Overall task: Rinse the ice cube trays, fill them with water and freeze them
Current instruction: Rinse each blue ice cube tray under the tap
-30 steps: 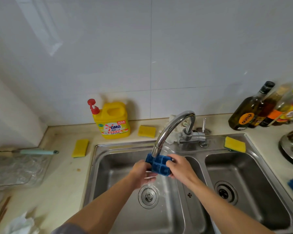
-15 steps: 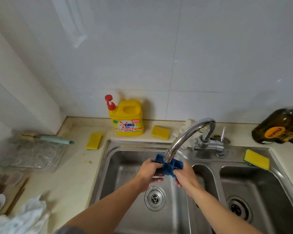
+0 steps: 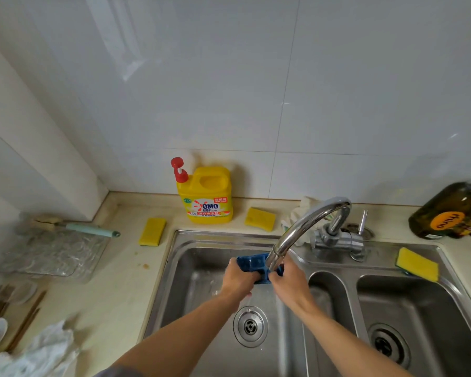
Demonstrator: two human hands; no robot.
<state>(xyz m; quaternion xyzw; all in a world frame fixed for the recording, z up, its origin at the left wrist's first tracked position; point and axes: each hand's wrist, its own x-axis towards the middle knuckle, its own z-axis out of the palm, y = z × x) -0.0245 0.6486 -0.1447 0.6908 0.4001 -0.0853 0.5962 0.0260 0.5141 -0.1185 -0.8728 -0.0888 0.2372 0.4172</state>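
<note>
Head view: a small blue ice cube tray [image 3: 252,262] is held over the left basin of a double steel sink [image 3: 174,268], right under the mouth of the curved chrome faucet [image 3: 305,227], whose spout crosses in front of it. The tray is dark blue, matt and soft-looking. Its top edge runs roughly level, and the dividing ribs between a few square cells show on the part that is not covered. The rest is hidden by the hands and the spout, so the cell count cannot be told.

The left hand [image 3: 238,280] grips the tray's left end, fingers curled round it from below and behind. The right hand [image 3: 288,281] grips the right end in the same way, knuckles toward the camera. Both forearms reach in from the bottom edge. The round drain [image 3: 250,326] lies below the hands.

On the counter behind the sink a yellow detergent bottle [image 3: 206,197] with a red pump stands against the white tiled wall. A yellow sponge [image 3: 152,231] lies to its left and a second sponge [image 3: 260,219] to its right. A third sponge [image 3: 418,265] rests on the rim of the right basin. A dark oil bottle [image 3: 449,213] leans at the far right. At the left are a clear glass tray [image 3: 52,254], a brush with a mint handle [image 3: 87,229], wooden chopsticks [image 3: 25,322] and a crumpled white cloth [image 3: 38,355]
</note>
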